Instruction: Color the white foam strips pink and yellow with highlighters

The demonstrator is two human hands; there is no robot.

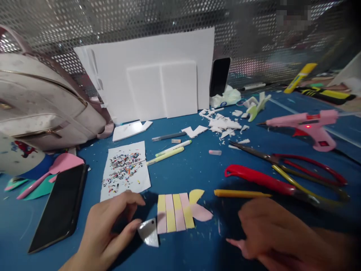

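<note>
Before me on the blue table lies a fish shape made of separate pieces. Yellow-and-pink strips (175, 213) form its body. A yellow leaf-shaped piece (196, 195) and a pink one (201, 212) make the tail. At the left end is a silver head piece (149, 232) with a dark dot. My left hand (111, 226) is open, thumb and forefinger apart, the thumb tip at the head piece's edge. On the right, my right hand (267, 229) is closed around a pink piece (236, 243), whose pointed end sticks out; most of it is hidden.
Pens (167, 154) and a paper with coloured bits (126, 169) lie beyond the fish. To the right are an orange stick (239, 193), a red-handled cutter (259, 178), scissors (282, 162) and a pink glue gun (307, 126). Left are a phone (60, 210) and backpack (42, 98).
</note>
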